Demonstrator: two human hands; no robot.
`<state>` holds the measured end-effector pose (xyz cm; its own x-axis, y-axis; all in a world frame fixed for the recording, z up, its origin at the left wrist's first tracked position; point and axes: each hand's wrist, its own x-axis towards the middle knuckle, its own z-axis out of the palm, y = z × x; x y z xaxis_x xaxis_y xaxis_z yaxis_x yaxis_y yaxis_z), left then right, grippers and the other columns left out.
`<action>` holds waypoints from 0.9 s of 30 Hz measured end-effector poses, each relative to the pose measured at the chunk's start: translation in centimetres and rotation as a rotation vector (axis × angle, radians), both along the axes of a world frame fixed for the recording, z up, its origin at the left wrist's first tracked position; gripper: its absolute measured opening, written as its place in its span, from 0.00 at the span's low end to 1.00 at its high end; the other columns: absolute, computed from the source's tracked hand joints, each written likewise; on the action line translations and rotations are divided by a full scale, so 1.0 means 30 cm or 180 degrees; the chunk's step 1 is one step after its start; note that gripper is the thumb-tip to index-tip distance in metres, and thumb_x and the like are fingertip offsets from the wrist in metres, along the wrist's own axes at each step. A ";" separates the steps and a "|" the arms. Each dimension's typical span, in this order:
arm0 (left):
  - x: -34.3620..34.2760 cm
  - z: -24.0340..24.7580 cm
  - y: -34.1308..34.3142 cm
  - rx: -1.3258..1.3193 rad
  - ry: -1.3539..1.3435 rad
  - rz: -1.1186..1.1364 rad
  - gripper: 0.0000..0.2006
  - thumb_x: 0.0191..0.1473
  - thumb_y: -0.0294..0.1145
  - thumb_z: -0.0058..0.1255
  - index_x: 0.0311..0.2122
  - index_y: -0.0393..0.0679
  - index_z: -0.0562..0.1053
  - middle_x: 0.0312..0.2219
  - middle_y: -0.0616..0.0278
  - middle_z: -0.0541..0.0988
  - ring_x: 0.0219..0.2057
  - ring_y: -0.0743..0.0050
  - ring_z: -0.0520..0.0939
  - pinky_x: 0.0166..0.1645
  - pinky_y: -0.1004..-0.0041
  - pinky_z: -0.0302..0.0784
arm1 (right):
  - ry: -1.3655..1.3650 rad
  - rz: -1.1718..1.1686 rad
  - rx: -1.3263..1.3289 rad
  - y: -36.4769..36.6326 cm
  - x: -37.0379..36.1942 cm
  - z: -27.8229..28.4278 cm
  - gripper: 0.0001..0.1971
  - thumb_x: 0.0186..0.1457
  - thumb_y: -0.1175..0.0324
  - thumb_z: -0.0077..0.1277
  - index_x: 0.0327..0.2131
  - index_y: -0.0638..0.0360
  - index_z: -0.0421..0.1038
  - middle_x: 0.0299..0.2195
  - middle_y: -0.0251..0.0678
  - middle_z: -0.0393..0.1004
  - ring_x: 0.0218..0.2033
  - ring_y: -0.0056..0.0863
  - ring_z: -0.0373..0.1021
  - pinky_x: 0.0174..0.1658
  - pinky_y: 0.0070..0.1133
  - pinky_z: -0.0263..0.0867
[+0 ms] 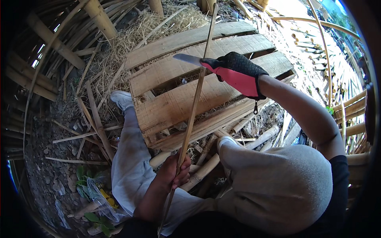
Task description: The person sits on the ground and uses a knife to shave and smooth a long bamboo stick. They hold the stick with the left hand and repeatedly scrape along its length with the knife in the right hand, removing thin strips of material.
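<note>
A long, thin bamboo strip (193, 111) slants from my lap up across the wooden pallet (158, 109). My bare left hand (174, 171) is wrapped round its lower part, in front of my thigh. My right hand (239, 75), in a pink and black glove, is closed on a knife, its handle hidden in the fist. The knife's blade (186, 59) points left and lies across the strip, near the glove's thumb. Whether the blade's edge touches the strip I cannot tell.
Dry shavings (135, 27) heap behind the pallet. Cut bamboo pieces (202, 172) lie between my legs, with loose strips (93, 111) to the left. A clear plastic bag (101, 200) rests at lower left. Bamboo poles (99, 18) stand upright at the back left.
</note>
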<state>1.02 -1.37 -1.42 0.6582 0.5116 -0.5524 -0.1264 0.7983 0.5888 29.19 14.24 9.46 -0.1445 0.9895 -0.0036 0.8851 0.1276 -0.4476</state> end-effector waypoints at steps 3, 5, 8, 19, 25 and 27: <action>0.009 0.003 0.004 0.0018 -0.0018 -0.0003 0.28 0.68 0.58 0.25 0.25 0.47 0.61 0.05 0.68 0.59 0.01 0.80 0.58 0.08 0.79 0.52 | 0.0295 -0.0553 -0.0388 0.045 0.047 0.112 0.30 0.63 0.42 0.43 0.26 0.64 0.74 0.24 0.43 0.76 0.28 0.31 0.72 0.39 0.26 0.67; 0.019 -0.002 0.001 0.0092 -0.0003 0.0037 0.27 0.68 0.58 0.26 0.25 0.47 0.61 0.05 0.68 0.58 0.01 0.80 0.58 0.08 0.79 0.52 | 0.0035 -0.0262 -0.0170 0.000 0.018 0.070 0.27 0.63 0.46 0.43 0.30 0.64 0.75 0.22 0.42 0.74 0.26 0.29 0.69 0.36 0.27 0.66; 0.008 -0.006 -0.003 -0.0203 -0.0198 -0.0009 0.28 0.68 0.59 0.27 0.25 0.47 0.61 0.05 0.68 0.59 0.01 0.80 0.58 0.08 0.79 0.53 | -0.0380 0.0342 0.0351 -0.035 -0.010 -0.008 0.22 0.64 0.52 0.42 0.36 0.62 0.77 0.19 0.39 0.70 0.21 0.28 0.66 0.31 0.30 0.65; 0.014 0.005 0.011 -0.0009 0.0107 -0.0092 0.29 0.66 0.62 0.30 0.25 0.47 0.62 0.04 0.68 0.59 0.02 0.79 0.58 0.10 0.78 0.53 | 0.0146 -0.0518 -0.0468 0.011 0.059 0.054 0.17 0.63 0.52 0.46 0.44 0.50 0.80 0.25 0.43 0.76 0.24 0.30 0.69 0.35 0.29 0.67; 0.031 -0.006 0.035 0.0039 -0.0001 -0.0201 0.29 0.66 0.63 0.29 0.24 0.47 0.61 0.04 0.68 0.59 0.02 0.79 0.58 0.09 0.78 0.53 | -0.0368 -0.0024 -0.0260 -0.024 0.052 0.090 0.16 0.63 0.57 0.46 0.48 0.49 0.78 0.27 0.44 0.78 0.26 0.33 0.75 0.37 0.29 0.70; 0.012 -0.002 0.007 0.0001 0.0089 -0.0049 0.29 0.66 0.63 0.29 0.24 0.47 0.61 0.05 0.68 0.59 0.02 0.79 0.58 0.09 0.78 0.53 | -0.0193 0.0358 -0.0165 0.001 0.024 0.015 0.16 0.64 0.59 0.43 0.47 0.50 0.78 0.26 0.46 0.77 0.27 0.36 0.75 0.36 0.30 0.70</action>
<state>1.38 -1.17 -1.48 0.6502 0.5017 -0.5706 -0.0975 0.7999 0.5922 29.90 14.26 9.92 -0.2525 0.9653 -0.0664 0.8922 0.2057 -0.4022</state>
